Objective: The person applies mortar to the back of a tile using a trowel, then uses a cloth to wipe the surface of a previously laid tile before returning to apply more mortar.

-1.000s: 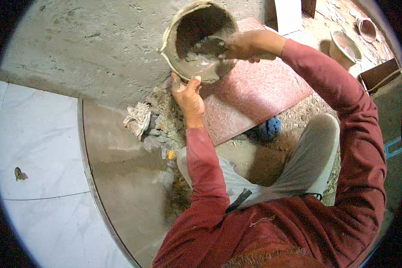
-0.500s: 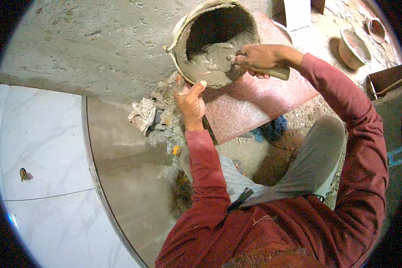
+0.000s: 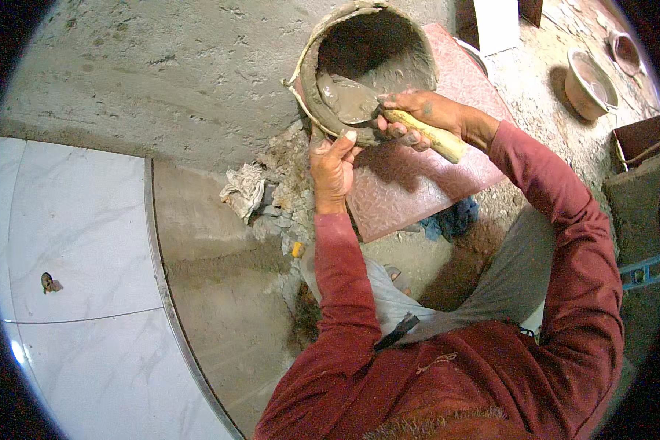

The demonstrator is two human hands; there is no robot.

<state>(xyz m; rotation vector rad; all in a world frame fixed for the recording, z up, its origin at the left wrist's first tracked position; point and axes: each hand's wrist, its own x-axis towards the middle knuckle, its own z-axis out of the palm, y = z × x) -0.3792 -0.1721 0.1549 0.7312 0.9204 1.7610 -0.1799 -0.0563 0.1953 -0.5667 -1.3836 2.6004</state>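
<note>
Head view | mortar bucket (image 3: 305, 77), tilted beside rough grey wall (image 3: 161, 81) and pink textured panel (image 3: 411, 194) | left hand (image 3: 334, 170) clasps lower rim | right hand (image 3: 434, 116) grips trowel (image 3: 429, 138) handle, blade inside | bucket probably heavy, rim slick, best supported underneath; wet mortar (image 3: 350, 100) looks soft

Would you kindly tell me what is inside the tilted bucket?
Wet grey paste lies inside the bucket, beyond the yellow handle in the right hand. The wall beneath the paste is covered, and the shadowed depths are unclear.
</note>
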